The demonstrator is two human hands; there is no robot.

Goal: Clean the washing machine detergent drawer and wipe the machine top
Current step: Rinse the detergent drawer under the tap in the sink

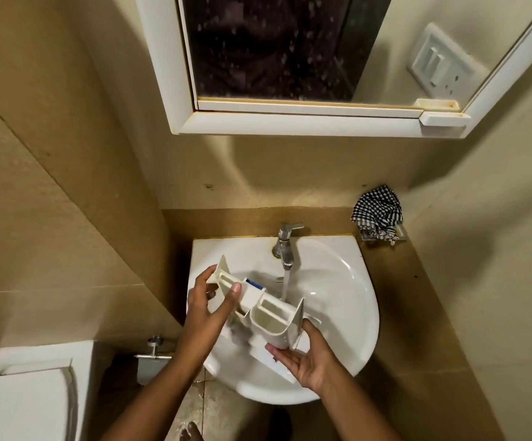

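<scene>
Spanning the sink [347, 281], detergent drawer [268, 308], left hand [209, 302] grasping one end, right hand [303, 358] flat under the other

White plastic detergent drawer [260, 308], glossy ceramic sink [347, 281], shiny metal tap [285, 241], checked cloth [377, 213]

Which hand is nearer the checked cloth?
Right. The right hand is at the basin's front, below the checked cloth; the left hand is farther left.

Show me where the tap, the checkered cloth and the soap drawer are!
tap [285, 238], head view, on its metal body above the spout.
checkered cloth [377, 211], head view, middle of the bunched fabric.
detergent drawer [271, 316], head view, on the wall of its open compartment.
</scene>
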